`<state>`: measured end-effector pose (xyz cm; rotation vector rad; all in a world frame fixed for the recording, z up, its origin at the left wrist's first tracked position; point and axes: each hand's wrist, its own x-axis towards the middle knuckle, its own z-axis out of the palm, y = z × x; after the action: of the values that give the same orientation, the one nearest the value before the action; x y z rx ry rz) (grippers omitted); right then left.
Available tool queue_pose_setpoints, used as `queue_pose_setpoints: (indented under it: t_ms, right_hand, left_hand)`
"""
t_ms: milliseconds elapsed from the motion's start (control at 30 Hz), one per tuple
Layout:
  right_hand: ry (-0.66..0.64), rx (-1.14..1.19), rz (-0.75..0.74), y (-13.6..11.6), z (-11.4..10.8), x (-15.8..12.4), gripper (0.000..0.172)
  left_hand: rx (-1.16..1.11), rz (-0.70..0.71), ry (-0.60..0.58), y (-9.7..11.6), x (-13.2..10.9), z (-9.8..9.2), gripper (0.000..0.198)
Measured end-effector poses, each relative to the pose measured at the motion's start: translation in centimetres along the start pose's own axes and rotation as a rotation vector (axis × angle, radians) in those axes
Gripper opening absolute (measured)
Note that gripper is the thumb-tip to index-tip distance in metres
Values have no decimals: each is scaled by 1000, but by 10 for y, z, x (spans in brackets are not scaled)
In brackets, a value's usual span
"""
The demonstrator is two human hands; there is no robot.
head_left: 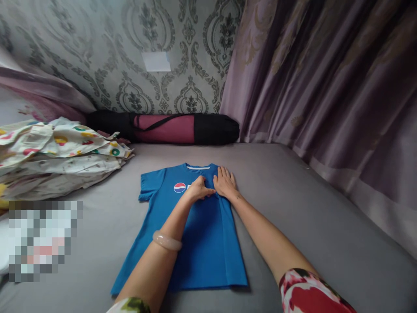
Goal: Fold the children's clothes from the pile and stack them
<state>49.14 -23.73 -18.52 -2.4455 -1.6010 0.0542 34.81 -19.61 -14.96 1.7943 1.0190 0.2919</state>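
In the head view, a blue T-shirt [195, 261] lay front up on a grey-sheeted bed [319, 252], its collar [198, 168] toward a long bag [163, 129] by the wall. A pile of clothes [65, 150] sat well apart on the left. The left hand [199, 189] was on the chest beside the round logo [179, 188], fingers curled; whether its grip had closed on cloth, I could not tell. The right hand [225, 181] lay spread, its grip open, at the right shoulder. A crease ran down that side and no sleeve showed there, so the step in hand looked like folding or smoothing that side inward. The next move seemed to call for steadying the shoulder while the chest cloth was flattened.
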Motion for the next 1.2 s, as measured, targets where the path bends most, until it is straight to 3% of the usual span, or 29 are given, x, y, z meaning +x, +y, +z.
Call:
queue_pose_setpoints:
  t_ms: [200,400,500,667,867,1000,1100,1200]
  right_hand:
    - [19,1,-4,-1,1,-1,59]
    - [-42,0,-11,1,-9,-1,60]
    - [-13,-19,-87,-7,-16,-3,59]
    - [-102,23,-274,-32,-13,-7,59]
    - [-121,37,-286,-40,-1,-9,60]
    - [-149,82,-300,-36,-4,-4,58]
    - [-199,177,-277,-26,-12,4,57]
    - [-96,213,-194,-11,-17,9,57]
  left_hand:
    - [-3,-26,-37,-2,0,0,68]
    - [168,-76,-29,1,-1,-15,20]
    - [186,-85,7,1,0,-26,4]
    - [233,-104,68,-1,4,-33,11]
    - [268,-81,122,-5,6,-30,10]
    - [287,-4,194,-10,10,-25,12]
    - [307,189,287,-13,15,-20,23]
    - [355,386,304,-16,19,-13,30]
